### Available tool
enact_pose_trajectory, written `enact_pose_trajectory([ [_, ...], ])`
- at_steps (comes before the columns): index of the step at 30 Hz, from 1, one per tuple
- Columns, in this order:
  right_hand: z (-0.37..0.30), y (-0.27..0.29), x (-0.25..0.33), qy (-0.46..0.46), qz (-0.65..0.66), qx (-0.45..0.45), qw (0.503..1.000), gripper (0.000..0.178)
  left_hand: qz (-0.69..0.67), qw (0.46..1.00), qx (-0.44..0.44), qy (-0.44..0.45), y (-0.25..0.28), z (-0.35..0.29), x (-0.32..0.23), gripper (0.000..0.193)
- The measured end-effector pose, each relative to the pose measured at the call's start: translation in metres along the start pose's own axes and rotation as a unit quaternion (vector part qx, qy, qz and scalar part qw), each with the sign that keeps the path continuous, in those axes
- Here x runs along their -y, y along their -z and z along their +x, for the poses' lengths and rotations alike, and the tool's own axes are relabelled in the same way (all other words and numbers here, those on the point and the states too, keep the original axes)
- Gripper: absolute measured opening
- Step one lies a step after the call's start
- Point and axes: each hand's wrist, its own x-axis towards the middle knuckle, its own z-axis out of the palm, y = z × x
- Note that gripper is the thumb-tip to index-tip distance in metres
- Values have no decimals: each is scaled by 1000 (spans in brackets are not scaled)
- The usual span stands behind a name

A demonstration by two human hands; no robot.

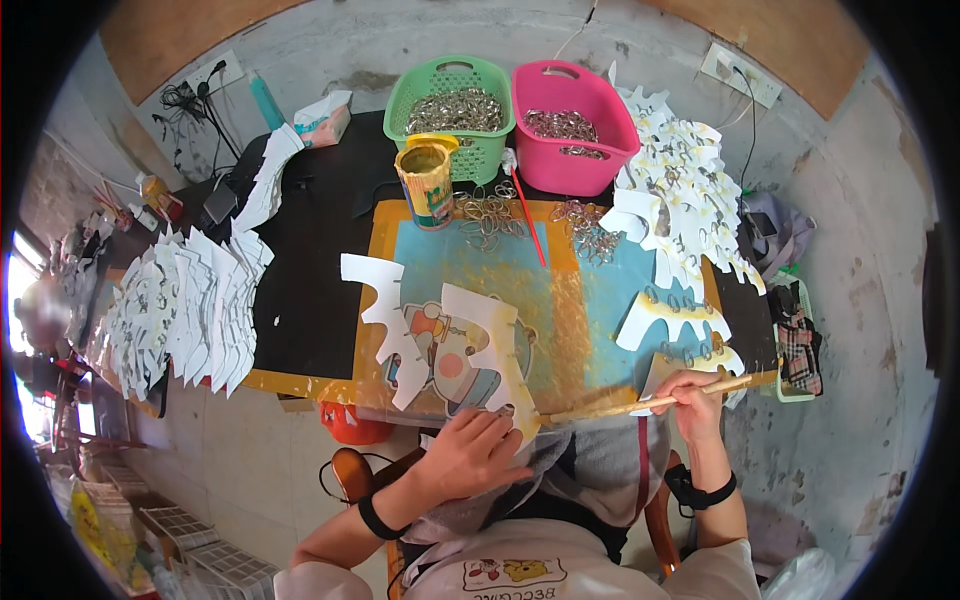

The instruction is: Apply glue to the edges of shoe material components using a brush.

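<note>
My left hand [472, 452] is closed on the lower end of a white scalloped sheet piece [487, 325] at the table's near edge. Yellow smears run along this piece's right side. In my right hand [692, 400] is a long wooden stick [610, 409], held slantwise; its tip meets the piece's lower right edge. Whether the tip has bristles I cannot tell. Another white scalloped piece [385, 290] lies just left, on a printed cartoon picture [455, 365]. Near my right hand lie two scalloped pieces with metal rings along their edges, one of them a yellow-smeared piece [675, 318].
Behind stand an open yellow-smeared can [427, 185], a green basket [450, 75] and a pink basket [590, 90] of metal rings. Loose rings [488, 215] and a red stick [528, 220] lie before them. White pieces pile up left [190, 310] and right [680, 165].
</note>
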Motion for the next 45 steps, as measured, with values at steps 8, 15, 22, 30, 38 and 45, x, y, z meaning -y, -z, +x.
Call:
enact_pose_trajectory([
  [8,-20,9,-12,-7,66,36,997,20,88,995,-33,-29,-18,-20,0,13],
  [15,-22,-9,-7,-1,-7,8,1000,18,95,995,-32,-23,-14,-22,-5,14],
  [22,-20,-8,-5,-15,30,28,999,18,103,993,-43,-33,-12,-28,-8,15],
  [30,-17,-10,-11,-16,92,37,995,19,105,992,-58,-26,-8,-31,-11,15],
  [38,-12,-18,-16,-6,69,-51,996,20,47,995,-80,38,-7,-32,-9,17],
  [45,-8,-18,-20,23,28,-89,995,19,38,992,-99,66,-11,-32,-10,17],
])
